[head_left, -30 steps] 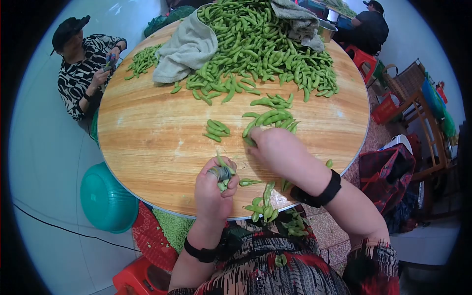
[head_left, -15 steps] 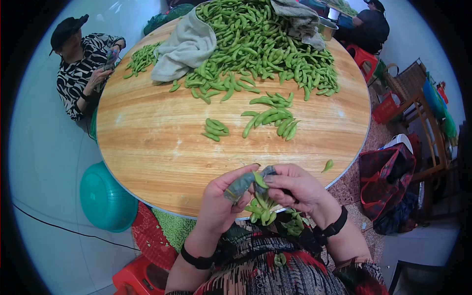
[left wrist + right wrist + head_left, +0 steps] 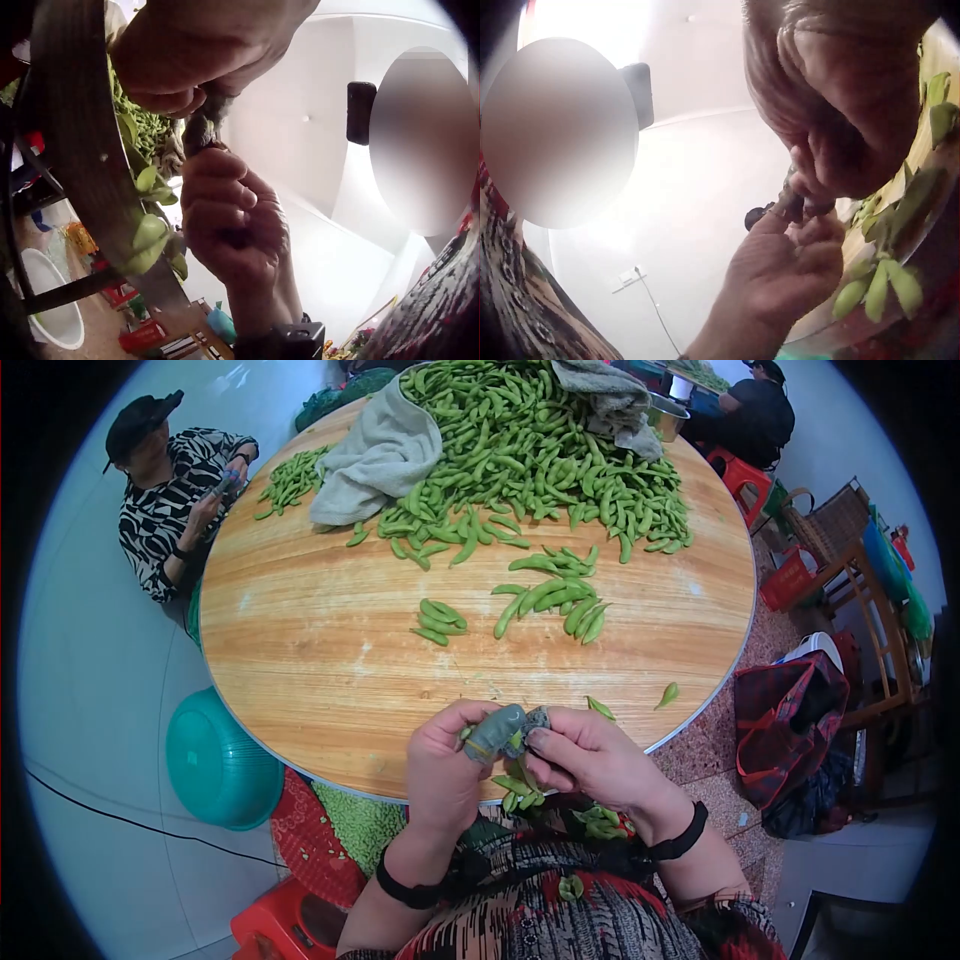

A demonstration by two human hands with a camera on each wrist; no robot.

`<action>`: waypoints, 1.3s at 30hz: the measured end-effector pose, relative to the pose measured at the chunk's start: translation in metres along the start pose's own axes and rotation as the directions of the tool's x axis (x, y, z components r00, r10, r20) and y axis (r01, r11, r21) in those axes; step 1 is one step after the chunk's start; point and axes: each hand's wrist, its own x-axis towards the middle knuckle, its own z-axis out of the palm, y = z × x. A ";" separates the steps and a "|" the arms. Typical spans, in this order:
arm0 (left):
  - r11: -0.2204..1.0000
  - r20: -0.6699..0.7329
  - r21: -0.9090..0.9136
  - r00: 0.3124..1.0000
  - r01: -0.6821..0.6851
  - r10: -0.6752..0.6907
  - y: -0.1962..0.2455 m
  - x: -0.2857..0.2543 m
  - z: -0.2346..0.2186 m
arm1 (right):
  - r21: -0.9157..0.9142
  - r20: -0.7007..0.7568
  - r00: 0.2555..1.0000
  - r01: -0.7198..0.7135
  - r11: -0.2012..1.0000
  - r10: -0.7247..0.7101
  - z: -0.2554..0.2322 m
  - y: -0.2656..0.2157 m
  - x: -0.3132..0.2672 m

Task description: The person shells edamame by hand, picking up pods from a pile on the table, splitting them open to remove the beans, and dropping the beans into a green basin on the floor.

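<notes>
Over the near table edge, my left hand (image 3: 445,765) and right hand (image 3: 610,760) meet, pinching a green soybean pod (image 3: 517,741) between them. A grey-green wrap (image 3: 497,732) covers the left thumb, and a darker wrap (image 3: 537,720) is on a right-hand digit. Most of the pod is hidden by fingers and wraps. Just below the hands, opened pods (image 3: 518,794) hang at the table's rim; the right wrist view shows these pale green pods (image 3: 904,289) close beside the hands. Ahead lie two small groups of whole pods, a left group (image 3: 440,622) and a right group (image 3: 560,598).
A large heap of pods (image 3: 540,450) covers the far side of the round wooden table (image 3: 330,630), with a grey cloth (image 3: 385,455) against it. A teal basin (image 3: 222,760) is at the lower left, near shelled beans (image 3: 360,822). Another person (image 3: 175,500) sits at the left.
My right hand came back from the right pod group to my left hand, bringing a pod. Both hands now work it closer together, and less of it shows. A loose pod now lies right of the hands.
</notes>
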 end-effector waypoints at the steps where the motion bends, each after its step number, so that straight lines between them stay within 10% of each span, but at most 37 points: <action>1: 0.998 0.059 -0.059 0.998 0.022 -0.018 -0.001 0.000 -0.002 | 0.077 -0.026 0.999 -0.018 0.997 0.020 0.001 0.000 0.000; 9: 0.977 0.228 -0.172 0.970 0.123 -0.082 0.002 0.002 -0.003 | 0.439 0.018 0.978 -0.194 0.877 0.207 0.005 -0.004 -0.002; 11: 0.977 0.168 -0.161 0.979 0.142 -0.115 -0.001 0.004 0.006 | 0.021 -0.138 0.990 0.032 0.999 -0.029 0.003 0.003 0.001; 15: 0.997 0.048 0.064 0.998 -0.052 0.049 -0.006 0.004 0.010 | -0.187 -0.251 0.967 -0.003 0.982 -0.045 0.005 -0.008 0.001; 17: 0.996 0.039 0.074 0.998 -0.056 0.053 -0.004 0.005 0.008 | 0.381 -0.170 0.978 -0.047 0.923 0.120 -0.001 -0.009 0.003; 18: 0.996 0.054 0.054 0.997 -0.066 0.063 -0.001 0.006 0.009 | 0.380 -0.172 0.977 -0.049 0.924 0.122 -0.004 -0.009 0.004; 21: 1.000 0.068 0.006 0.997 -0.025 0.025 0.006 0.011 -0.002 | 0.000 -0.156 0.987 -0.025 1.000 0.024 -0.014 -0.012 0.009; 22: 0.999 0.066 -0.024 0.998 0.025 -0.024 0.006 0.014 -0.005 | -0.576 -0.320 0.924 -0.014 0.818 -0.209 -0.026 -0.018 0.010; 23: 0.999 0.067 -0.027 0.997 0.027 -0.025 0.003 0.017 -0.006 | -0.929 -0.302 0.823 -0.141 0.343 -0.481 -0.037 -0.023 0.012; 26: 0.926 0.140 0.304 0.972 -0.223 0.188 -0.006 0.019 -0.008 | -0.899 -0.435 0.717 -0.311 0.307 -0.545 -0.072 -0.036 0.026; 32: 0.976 0.228 0.168 0.958 0.135 -0.172 -0.005 0.009 0.001 | -0.945 -0.317 0.848 -0.243 0.221 -0.424 -0.056 -0.024 0.033; 34: 0.665 0.160 0.694 0.960 -0.276 0.231 -0.004 0.009 -0.002 | -0.957 -0.260 0.864 -0.172 0.234 -0.431 -0.058 -0.026 0.028; 35: 0.663 0.156 0.698 0.961 -0.270 0.228 -0.002 0.009 -0.005 | -0.955 -0.259 0.861 -0.160 0.251 -0.438 -0.058 -0.030 0.024; 37: 0.244 0.420 0.857 0.889 -0.454 0.181 0.005 0.009 -0.011 | -0.951 -0.260 0.859 -0.147 0.273 -0.441 -0.057 -0.036 0.022; 39: 0.320 0.485 0.813 0.870 -0.486 0.088 0.009 0.007 -0.006 | -0.977 -0.197 0.881 -0.138 0.165 -0.430 -0.057 -0.043 0.023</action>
